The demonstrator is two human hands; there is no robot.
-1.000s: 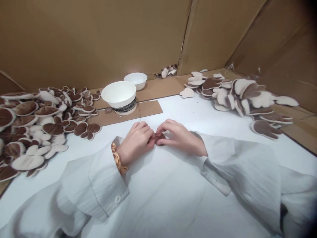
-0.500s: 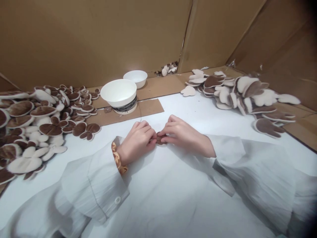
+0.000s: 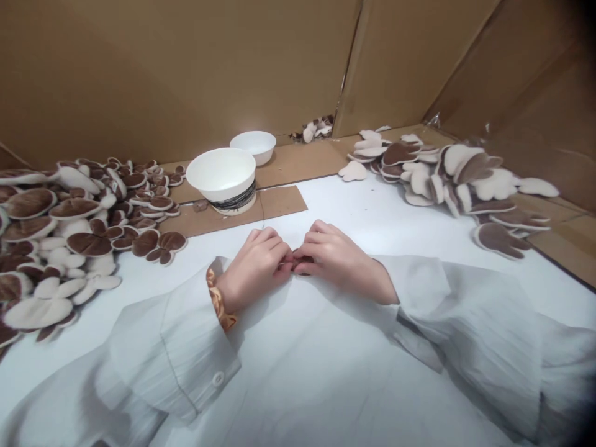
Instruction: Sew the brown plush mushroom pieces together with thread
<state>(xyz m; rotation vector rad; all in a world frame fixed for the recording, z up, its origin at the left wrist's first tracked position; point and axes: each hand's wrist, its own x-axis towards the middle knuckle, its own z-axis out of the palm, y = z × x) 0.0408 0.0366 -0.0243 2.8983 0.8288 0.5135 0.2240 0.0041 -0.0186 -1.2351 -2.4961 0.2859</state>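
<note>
Smooth white tabletop (image 3: 354, 208) is leaving a passage ahead of the bare right hand (image 3: 338, 261). A round white bowl with black banding (image 3: 222, 171) is obstructing the way beyond the bare left hand (image 3: 256, 267); brown-and-white plush pieces (image 3: 90, 244) are crowding the left side, a brown-and-white plush heap (image 3: 493, 185) the right, and a brown cardboard wall (image 3: 186, 74) is closing the back.

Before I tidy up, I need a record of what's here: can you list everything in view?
Piece: 1, brown, between both hands, mostly hidden
Left pile: many, brown and cream, table's left
Right pile: many, brown and cream, table's right
Back pile: several, brown and cream, by the wall
Bowls: 2, white, back; front one black-banded
Lump: 1, brown, left of front bowl
Cardboard strip: 1, brown, by front bowl
Walls: several, brown, back and right
Table: 1, white, beneath
Scrunchie: 1, orange-gold, left wrist
Sleeves: 2, pale grey, arms
Hands: 2, bare, centre
</note>
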